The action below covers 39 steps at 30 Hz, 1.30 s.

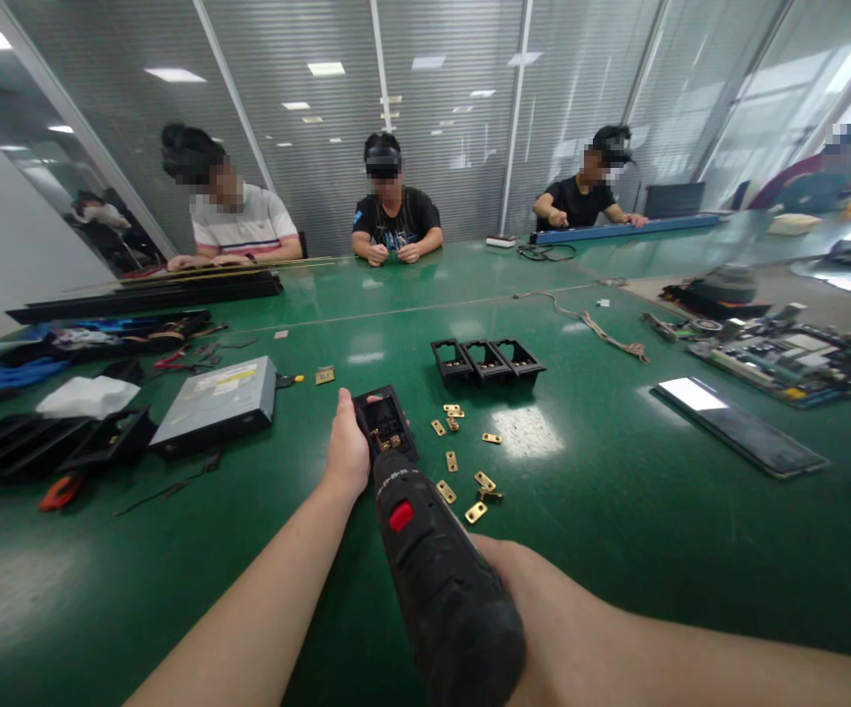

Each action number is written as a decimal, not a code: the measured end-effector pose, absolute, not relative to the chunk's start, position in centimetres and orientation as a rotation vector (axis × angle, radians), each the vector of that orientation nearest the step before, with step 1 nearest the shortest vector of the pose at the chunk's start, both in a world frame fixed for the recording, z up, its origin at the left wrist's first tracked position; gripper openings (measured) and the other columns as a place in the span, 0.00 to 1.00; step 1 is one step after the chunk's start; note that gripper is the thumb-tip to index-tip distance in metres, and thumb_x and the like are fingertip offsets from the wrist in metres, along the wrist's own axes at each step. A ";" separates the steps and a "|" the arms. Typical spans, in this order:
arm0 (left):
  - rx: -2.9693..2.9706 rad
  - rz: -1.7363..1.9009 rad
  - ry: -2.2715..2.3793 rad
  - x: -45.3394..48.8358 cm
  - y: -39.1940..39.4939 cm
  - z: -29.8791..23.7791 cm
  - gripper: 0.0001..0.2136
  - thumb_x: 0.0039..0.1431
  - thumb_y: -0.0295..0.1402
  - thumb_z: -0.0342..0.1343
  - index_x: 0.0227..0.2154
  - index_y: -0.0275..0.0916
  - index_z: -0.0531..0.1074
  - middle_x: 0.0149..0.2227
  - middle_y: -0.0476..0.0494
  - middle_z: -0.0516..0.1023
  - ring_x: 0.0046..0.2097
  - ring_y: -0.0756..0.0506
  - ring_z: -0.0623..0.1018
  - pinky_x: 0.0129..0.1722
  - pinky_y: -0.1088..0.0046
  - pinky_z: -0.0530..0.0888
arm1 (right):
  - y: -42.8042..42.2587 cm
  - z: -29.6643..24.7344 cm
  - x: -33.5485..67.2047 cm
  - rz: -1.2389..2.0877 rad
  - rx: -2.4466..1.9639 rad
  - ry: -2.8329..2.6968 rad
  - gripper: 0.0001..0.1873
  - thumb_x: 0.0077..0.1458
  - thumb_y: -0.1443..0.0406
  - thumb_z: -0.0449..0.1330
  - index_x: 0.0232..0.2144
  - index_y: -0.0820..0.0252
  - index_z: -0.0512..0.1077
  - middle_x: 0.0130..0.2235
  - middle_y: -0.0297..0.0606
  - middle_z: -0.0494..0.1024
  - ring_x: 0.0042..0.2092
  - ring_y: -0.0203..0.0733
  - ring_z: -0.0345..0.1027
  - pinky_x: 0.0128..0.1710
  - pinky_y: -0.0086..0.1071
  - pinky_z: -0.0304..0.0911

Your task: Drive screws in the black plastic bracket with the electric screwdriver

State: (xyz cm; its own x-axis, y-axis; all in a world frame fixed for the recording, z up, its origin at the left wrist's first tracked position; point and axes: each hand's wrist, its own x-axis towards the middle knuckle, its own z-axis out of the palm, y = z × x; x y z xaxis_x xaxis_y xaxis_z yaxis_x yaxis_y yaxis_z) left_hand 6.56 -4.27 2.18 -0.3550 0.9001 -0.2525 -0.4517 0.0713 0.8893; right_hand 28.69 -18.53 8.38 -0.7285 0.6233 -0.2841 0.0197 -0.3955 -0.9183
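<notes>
My left hand [349,447] is closed around the left side of a small black plastic housing [386,405], holding it on the green table. Brass-coloured parts show inside the housing. A black cordless drill [444,579] with a red switch is gripped by my right hand [503,565], whose fingers are mostly hidden behind the drill body. The drill's front end points into the housing; its tip is hard to make out. Several small brass plates [491,438] with holes lie loose to the right of the housing. Beyond them stand joined black housings [480,365].
To the left are a metal optical drive [215,403], black plastic trays [49,442] and an orange-handled tool [62,491]. A phone [741,427], a circuit board [771,353] and a pale cord [594,324] lie to the right. Several people sit across the table [366,314].
</notes>
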 end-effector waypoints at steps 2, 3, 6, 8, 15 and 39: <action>0.534 1.538 1.228 6.6 -4.3 2.3 0.29 0.80 0.55 0.42 0.52 0.37 0.81 0.30 0.39 0.86 0.35 0.35 0.90 0.38 0.58 0.87 | -18.4 8.6 28.8 2.147 -0.851 -1.509 0.31 0.32 0.68 0.84 0.39 0.58 0.76 0.32 0.27 0.69 0.35 0.40 0.63 0.49 0.41 0.72; 0.542 1.535 1.230 6.6 -4.4 2.4 0.29 0.80 0.54 0.42 0.52 0.37 0.80 0.29 0.39 0.86 0.35 0.35 0.90 0.38 0.58 0.87 | -18.3 8.7 28.8 2.140 -0.841 -1.526 0.31 0.32 0.66 0.84 0.39 0.58 0.76 0.32 0.27 0.70 0.35 0.40 0.64 0.48 0.41 0.72; 0.548 1.533 1.228 6.6 -4.4 2.4 0.29 0.80 0.54 0.41 0.51 0.37 0.80 0.28 0.40 0.85 0.33 0.36 0.89 0.37 0.58 0.86 | -18.2 9.0 28.9 2.127 -0.817 -1.540 0.30 0.34 0.65 0.83 0.39 0.58 0.75 0.32 0.28 0.70 0.34 0.39 0.62 0.47 0.40 0.72; 0.545 1.537 1.219 6.6 -4.4 2.4 0.29 0.80 0.54 0.41 0.52 0.37 0.80 0.28 0.39 0.85 0.32 0.36 0.89 0.36 0.59 0.86 | -18.2 9.0 28.9 2.130 -0.792 -1.528 0.28 0.35 0.67 0.82 0.38 0.57 0.74 0.31 0.27 0.69 0.33 0.37 0.59 0.45 0.39 0.71; 0.551 1.537 1.213 6.7 -4.4 2.6 0.29 0.80 0.54 0.42 0.52 0.36 0.80 0.28 0.39 0.85 0.30 0.36 0.88 0.36 0.59 0.85 | -18.1 9.3 28.9 2.099 -0.741 -1.557 0.20 0.39 0.74 0.74 0.35 0.58 0.73 0.30 0.27 0.68 0.32 0.36 0.56 0.39 0.34 0.66; 0.526 1.549 1.207 6.5 -4.1 2.1 0.28 0.78 0.56 0.44 0.53 0.36 0.78 0.31 0.38 0.86 0.33 0.36 0.89 0.34 0.60 0.85 | -18.6 7.3 28.8 2.217 -0.788 -1.294 0.31 0.31 0.76 0.80 0.40 0.58 0.77 0.32 0.24 0.70 0.34 0.38 0.65 0.55 0.43 0.72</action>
State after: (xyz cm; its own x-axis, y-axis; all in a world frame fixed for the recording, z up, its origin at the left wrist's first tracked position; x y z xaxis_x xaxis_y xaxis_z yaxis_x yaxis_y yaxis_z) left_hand 6.50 -4.06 2.12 -0.3490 0.9041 -0.2466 -0.4599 0.0641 0.8857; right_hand 28.79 -18.56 7.30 -0.7341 0.6323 -0.2475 -0.0956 -0.4572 -0.8842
